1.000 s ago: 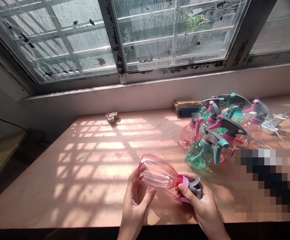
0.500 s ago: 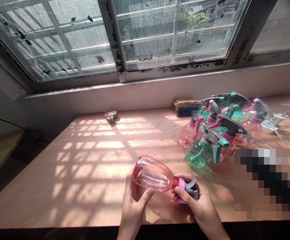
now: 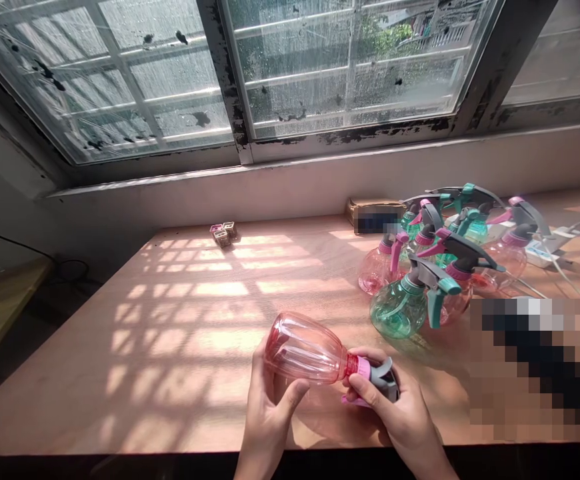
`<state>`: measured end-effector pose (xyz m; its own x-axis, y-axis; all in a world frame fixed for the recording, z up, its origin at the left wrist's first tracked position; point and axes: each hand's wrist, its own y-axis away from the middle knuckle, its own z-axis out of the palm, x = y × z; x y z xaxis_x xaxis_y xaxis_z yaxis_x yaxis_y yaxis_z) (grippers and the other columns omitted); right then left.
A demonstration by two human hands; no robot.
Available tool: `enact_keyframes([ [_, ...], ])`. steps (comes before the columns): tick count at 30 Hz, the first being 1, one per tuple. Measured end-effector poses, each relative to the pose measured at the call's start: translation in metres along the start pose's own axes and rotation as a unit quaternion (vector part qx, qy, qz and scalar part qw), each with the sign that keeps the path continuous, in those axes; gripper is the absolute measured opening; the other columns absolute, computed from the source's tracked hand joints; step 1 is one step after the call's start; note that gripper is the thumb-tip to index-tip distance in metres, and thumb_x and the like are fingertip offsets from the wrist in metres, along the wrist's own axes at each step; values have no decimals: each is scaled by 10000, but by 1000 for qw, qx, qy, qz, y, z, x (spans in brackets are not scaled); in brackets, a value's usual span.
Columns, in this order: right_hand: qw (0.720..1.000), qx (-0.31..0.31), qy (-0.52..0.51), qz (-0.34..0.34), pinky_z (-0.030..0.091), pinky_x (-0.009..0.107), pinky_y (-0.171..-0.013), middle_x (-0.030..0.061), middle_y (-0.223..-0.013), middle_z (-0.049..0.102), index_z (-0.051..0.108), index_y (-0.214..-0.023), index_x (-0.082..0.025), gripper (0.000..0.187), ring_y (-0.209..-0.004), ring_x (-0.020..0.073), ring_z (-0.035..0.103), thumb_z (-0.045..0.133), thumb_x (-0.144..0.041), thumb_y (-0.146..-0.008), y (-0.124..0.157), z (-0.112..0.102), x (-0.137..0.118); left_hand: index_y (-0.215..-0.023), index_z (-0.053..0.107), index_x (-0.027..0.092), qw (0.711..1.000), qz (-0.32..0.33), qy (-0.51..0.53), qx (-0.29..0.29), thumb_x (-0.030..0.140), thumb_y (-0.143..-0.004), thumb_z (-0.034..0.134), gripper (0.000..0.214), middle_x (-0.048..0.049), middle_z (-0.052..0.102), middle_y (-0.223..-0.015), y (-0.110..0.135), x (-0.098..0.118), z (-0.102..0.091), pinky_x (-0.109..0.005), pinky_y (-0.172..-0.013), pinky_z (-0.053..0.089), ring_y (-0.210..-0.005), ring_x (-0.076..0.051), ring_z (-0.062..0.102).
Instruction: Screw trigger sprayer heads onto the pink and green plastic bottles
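Note:
A clear pink spray bottle (image 3: 307, 350) lies tilted on its side between my hands, above the front part of the table. My left hand (image 3: 273, 393) is closed around its base, thumb along the lower side. Around the pink collar and the grey spray head (image 3: 384, 379), my right hand (image 3: 395, 403) is wrapped, its thumb pressing near the collar. Part of the pink trigger shows below the right fingers; the rest of the head is hidden by that hand. Nearest beyond it stands a green spray bottle (image 3: 397, 310) with a grey and green head.
Several pink and green spray bottles (image 3: 455, 267) crowd the table's right side. Behind them are a cardboard box (image 3: 365, 208) and a white power strip (image 3: 547, 252) with cables. Small blocks (image 3: 223, 235) sit at the back left, below the window (image 3: 300, 67). A blurred patch covers the right edge.
Hardly anything differs. Both hands keep the same hold on the pink spray bottle, and the whole view has shifted very slightly.

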<state>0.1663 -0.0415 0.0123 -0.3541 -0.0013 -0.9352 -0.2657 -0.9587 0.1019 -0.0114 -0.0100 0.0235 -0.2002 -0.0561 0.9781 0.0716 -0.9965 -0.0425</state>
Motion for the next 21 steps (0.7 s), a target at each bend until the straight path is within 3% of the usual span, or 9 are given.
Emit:
enact_keyframes([
  [14,999,16,-33,10,675,299,-623,33,-699,787,815,-1021,-173,447,-607,201,742,962,-495,-749,-1,0,1,-1440,656,342,999,-18,32,-1,326,-741,945,757,-83,660,-1531,0,0,-1,-419,-1248,420,-1514,-353,504],
  [21,999,14,-29,11,656,287,-612,38,-700,789,811,-1035,-173,459,-577,193,735,962,-497,-749,-2,-2,4,-1483,606,336,999,-3,17,-28,385,-805,903,741,-91,616,-1577,1,-1,-2,-429,-1259,402,-1527,-349,487],
])
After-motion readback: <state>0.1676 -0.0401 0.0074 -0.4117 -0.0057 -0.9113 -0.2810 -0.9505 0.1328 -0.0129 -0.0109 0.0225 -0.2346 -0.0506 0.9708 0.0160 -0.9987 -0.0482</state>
